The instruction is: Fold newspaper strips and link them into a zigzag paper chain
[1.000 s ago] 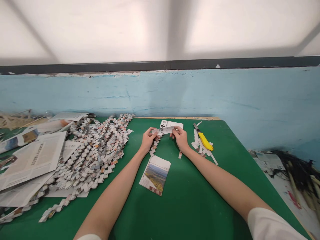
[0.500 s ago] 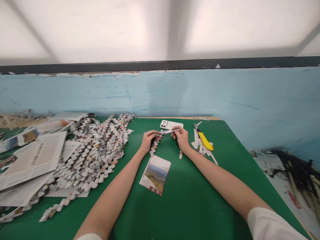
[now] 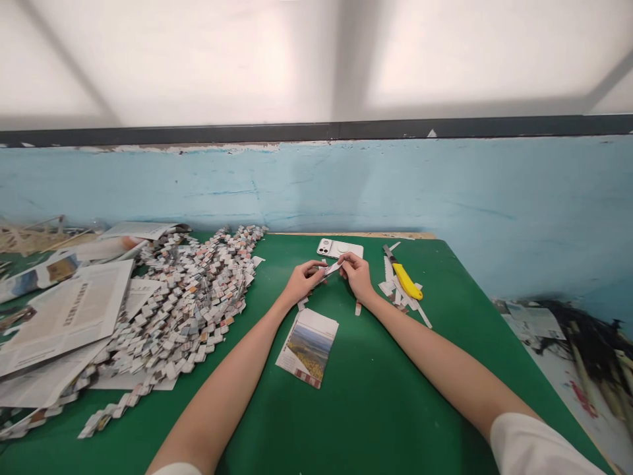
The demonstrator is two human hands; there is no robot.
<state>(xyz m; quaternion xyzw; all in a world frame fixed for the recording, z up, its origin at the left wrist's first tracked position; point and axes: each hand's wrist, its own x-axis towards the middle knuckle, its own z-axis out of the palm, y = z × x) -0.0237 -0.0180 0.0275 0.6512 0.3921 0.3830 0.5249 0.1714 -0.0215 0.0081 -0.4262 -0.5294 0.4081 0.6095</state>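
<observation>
A small paper strip (image 3: 333, 269) spans the gap between my two hands above the green table (image 3: 386, 396). My left hand (image 3: 303, 280) pinches its left end, along with a folded paper chain (image 3: 301, 304) that is mostly hidden behind the fingers. My right hand (image 3: 357, 274) has its fingertips closed on the strip's right end. Below the hands lies a stack of cut paper (image 3: 309, 346) with a landscape picture on top. Just behind them is a white phone (image 3: 340, 249).
A yellow-handled knife (image 3: 406, 280) rests on cut paper strips (image 3: 395, 292) at the right. Long folded paper chains (image 3: 188, 303) are heaped at the left beside newspaper sheets (image 3: 69, 316). A blue wall (image 3: 395, 185) stands behind the table.
My left hand has shifted slightly right, closer to my right hand. The strip between them is now tilted, with less of it showing, and the chain is more hidden.
</observation>
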